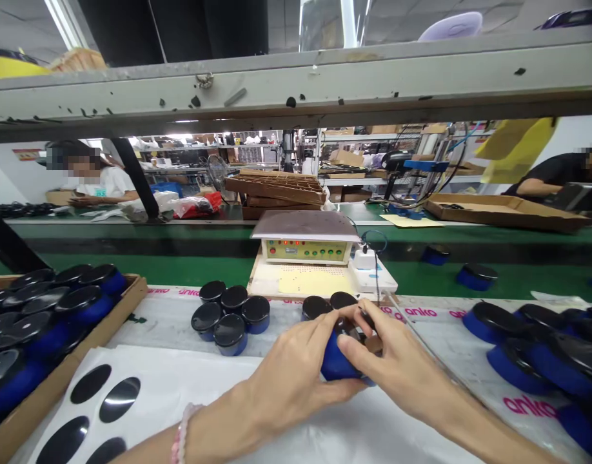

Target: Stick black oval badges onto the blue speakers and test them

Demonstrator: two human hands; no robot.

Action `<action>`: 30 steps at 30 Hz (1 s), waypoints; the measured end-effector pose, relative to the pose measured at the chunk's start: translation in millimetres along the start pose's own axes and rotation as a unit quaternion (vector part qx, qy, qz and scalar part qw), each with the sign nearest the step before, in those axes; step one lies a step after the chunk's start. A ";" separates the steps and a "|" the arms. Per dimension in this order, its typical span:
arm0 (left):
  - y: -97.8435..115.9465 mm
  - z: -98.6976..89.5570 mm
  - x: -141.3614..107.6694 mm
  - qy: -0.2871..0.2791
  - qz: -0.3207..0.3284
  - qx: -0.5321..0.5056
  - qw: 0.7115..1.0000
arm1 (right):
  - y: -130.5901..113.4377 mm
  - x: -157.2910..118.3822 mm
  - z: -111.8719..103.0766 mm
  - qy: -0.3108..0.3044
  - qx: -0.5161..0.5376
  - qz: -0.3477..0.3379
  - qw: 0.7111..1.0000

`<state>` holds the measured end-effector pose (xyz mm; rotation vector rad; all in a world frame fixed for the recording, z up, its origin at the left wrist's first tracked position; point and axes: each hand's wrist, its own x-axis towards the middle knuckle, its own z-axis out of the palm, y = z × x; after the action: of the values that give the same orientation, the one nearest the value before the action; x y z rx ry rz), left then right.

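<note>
A blue round case with a glossy black top [335, 362] is in my left hand [289, 361], whose fingers wrap around its near and left side. My right hand [395, 354] is closed at the case's upper right, with thumb and fingers bent over its top; part of the top is hidden by them. Below lies a white sheet [189, 380] bearing several black oval stickers [120, 399]. Just behind my hands stand two more such cases [316, 307]. A small cluster of cases [231, 332] sits to the left of them.
At left, a cardboard tray [109, 335] holds several cases. More cases [518, 361] stand at right on the printed plastic cover. A control box [305, 241] is ahead, before a green conveyor [204, 258] carrying cases. A shelf beam [276, 90] crosses overhead. Two people work beyond.
</note>
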<state>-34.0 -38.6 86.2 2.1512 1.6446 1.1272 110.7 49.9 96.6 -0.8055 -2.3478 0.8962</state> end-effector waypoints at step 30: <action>-56.2 41.8 25.7 -0.153 -0.186 0.089 0.966 | 108.9 4.8 -3.4 0.000 -0.156 0.076 0.985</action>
<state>-44.9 15.9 36.4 1.8773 1.9443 0.5291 147.1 120.8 22.2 -1.1212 -2.4887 0.5916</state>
